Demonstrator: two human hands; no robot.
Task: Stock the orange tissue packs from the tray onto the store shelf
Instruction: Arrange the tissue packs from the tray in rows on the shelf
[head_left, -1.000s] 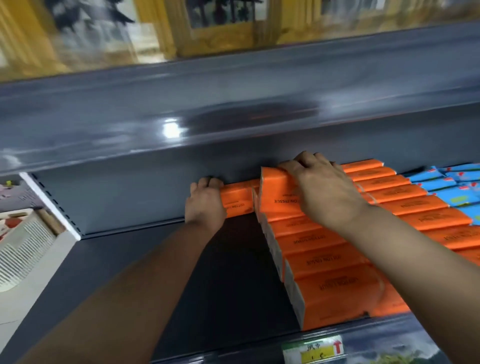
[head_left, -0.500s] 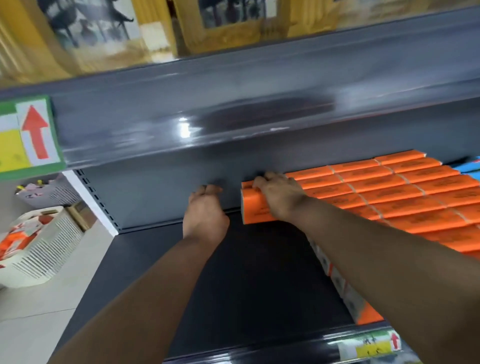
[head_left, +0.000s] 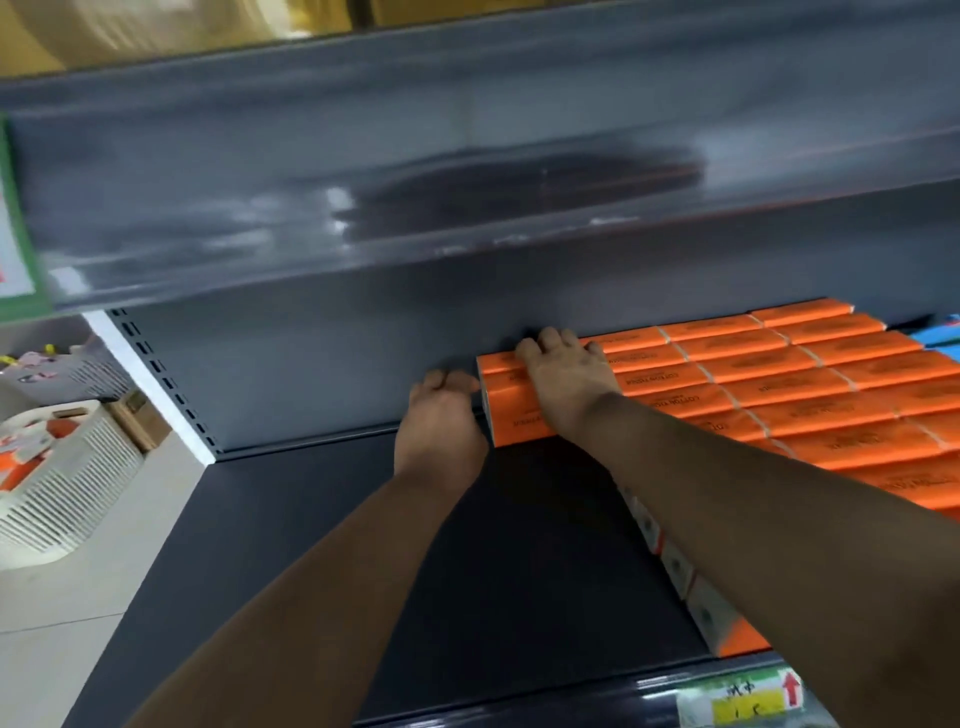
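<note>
Fingers (head_left: 545, 345) of the right hand (head_left: 569, 387) lie flat and spread on top of the orange tissue pack (head_left: 506, 415) at the back left end of the rows. They press down on it; they are not curled around it. The left hand (head_left: 441, 426) sits just beside that pack's left end, touching it or almost touching it. Its fingers are loosely bent and hold nothing.

That pack sits deep on the shelf (head_left: 322, 519), close to the back wall. It looks like it is being pushed snug against the other packs.

A lot looks done. The right part of the shelf is full of orange packs (head_left: 805, 395) in neat rows, from the back to the front edge. Some blue packs (head_left: 940, 335) peek in at the far right.

A lot is left too, I think. The left part of the shelf is bare and dark. On the floor to the left stands a white tray (head_left: 67, 488) with more orange things in it. They are blurry, but they are likely more packs waiting to go up.
</note>
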